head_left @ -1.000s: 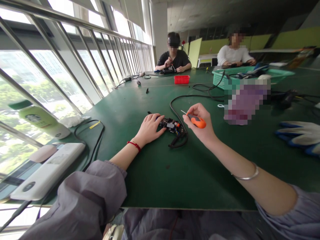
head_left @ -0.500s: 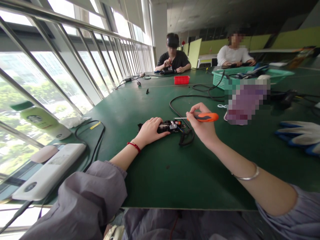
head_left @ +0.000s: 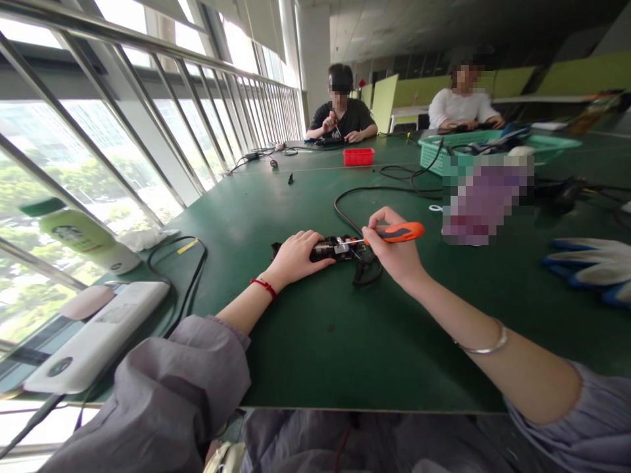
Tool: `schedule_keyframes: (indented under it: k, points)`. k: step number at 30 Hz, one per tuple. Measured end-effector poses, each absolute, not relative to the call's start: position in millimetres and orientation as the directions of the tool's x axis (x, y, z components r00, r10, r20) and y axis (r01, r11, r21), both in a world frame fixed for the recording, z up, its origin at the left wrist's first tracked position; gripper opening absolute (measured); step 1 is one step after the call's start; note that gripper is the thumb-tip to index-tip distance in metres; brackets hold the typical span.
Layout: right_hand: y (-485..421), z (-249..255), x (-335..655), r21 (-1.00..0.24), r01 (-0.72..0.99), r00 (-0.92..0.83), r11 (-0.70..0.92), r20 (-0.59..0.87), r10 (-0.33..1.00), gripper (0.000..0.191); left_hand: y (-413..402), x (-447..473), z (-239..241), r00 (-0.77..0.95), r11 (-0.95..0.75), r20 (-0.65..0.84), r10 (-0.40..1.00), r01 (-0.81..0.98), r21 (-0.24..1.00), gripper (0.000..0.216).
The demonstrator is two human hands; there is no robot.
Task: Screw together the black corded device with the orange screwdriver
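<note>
Under my left hand (head_left: 299,258) lies a black corded device (head_left: 325,249) with its inner parts and coloured wires exposed at the right end. The fingers curl over its body and the thumb presses along the near side, so its left part is mostly covered. My right hand (head_left: 394,253) grips a screwdriver (head_left: 401,232) with an orange and grey handle. Its thin metal shaft points left, and the tip is over the exposed end of the device; whether it touches a screw I cannot tell. A black cord (head_left: 367,272) loops beside the device's right end.
A red tray (head_left: 358,157) and a green basket (head_left: 431,156) stand farther back. Right are work gloves (head_left: 589,263) and a blurred purple item (head_left: 486,203). Left are a bottle (head_left: 81,236), a white power bank-like box (head_left: 98,338) and a cable. Two people sit across the table.
My right hand has moved slightly left and down, bringing the screwdriver's tip from beyond the device onto its exposed end. My left hand has stayed in place.
</note>
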State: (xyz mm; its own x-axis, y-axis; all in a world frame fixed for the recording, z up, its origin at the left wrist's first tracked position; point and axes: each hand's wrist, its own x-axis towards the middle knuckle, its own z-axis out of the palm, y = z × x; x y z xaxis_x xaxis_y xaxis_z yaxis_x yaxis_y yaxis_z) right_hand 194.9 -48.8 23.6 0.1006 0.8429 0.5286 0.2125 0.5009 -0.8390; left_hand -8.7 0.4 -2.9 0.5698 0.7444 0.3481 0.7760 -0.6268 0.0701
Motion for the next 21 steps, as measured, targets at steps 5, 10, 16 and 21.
schedule_keyframes:
  k: [5,10,16,21]
  points:
    - [-50.3,24.7,194.7,-0.842,0.193,0.106,0.504,0.529,0.842,0.015,-1.3,-8.1,-1.2,0.572,-0.627,0.349,0.742,0.777,0.06,0.048]
    - [-49.2,24.6,195.6,-0.853,0.195,0.094,0.484,0.508,0.856,0.015,-0.7,-8.4,-2.5,0.574,-0.627,0.348,0.741,0.777,0.054,0.047]
    - [-45.7,24.4,196.7,-0.86,0.202,0.101,0.469,0.495,0.863,0.017,-0.4,-8.4,-2.5,0.577,-0.63,0.346,0.74,0.775,0.053,0.047]
    - [-39.7,20.1,193.4,-0.856,0.009,0.182,0.517,0.51,0.841,0.027,0.5,-9.3,-3.3,0.581,-0.636,0.35,0.735,0.77,0.058,0.048]
